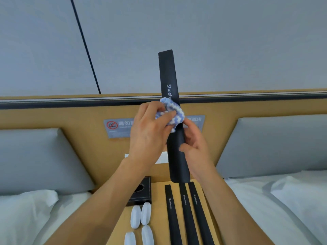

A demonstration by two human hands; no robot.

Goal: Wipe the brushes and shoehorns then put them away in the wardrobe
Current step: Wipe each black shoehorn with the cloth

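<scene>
Shoehorn (169, 82), black, long and flat with rounded corners, matte finish, white lettering along its face. Held nearly upright in front of the headboard (70, 121). Right hand (194, 147) grips the lower half, thumb across the front face, fingers curled behind. Left hand (150, 133) pinches a bunched cloth (174, 112) against the strip just above the right hand's thumb; fingers curl round the wad.

Cloth: blue and white, nubbly knit or terry, soft and bulky, wrapped partly around the left edge and front.

Handling note, as judgement: the stretch above the cloth looks the part left to wipe, so a steady pull away from the right hand toward the far tip would suit, cloth folded over both edges so front and back are covered in one pass. The right hand should hold firm low down; the strip is slim and could twist or slip. The section under the right hand's fingers will need a regrip to reach.

Below the right wrist: three more shoehorns (185, 214), same black strips, lying side by side on the tan bedside surface (159, 191).

Below the left forearm: four brushes (141, 214), white, oval, smooth-backed, lying in pairs. Dark tissue box (143, 193) just beyond them.

Wardrobe: not in view.
</scene>
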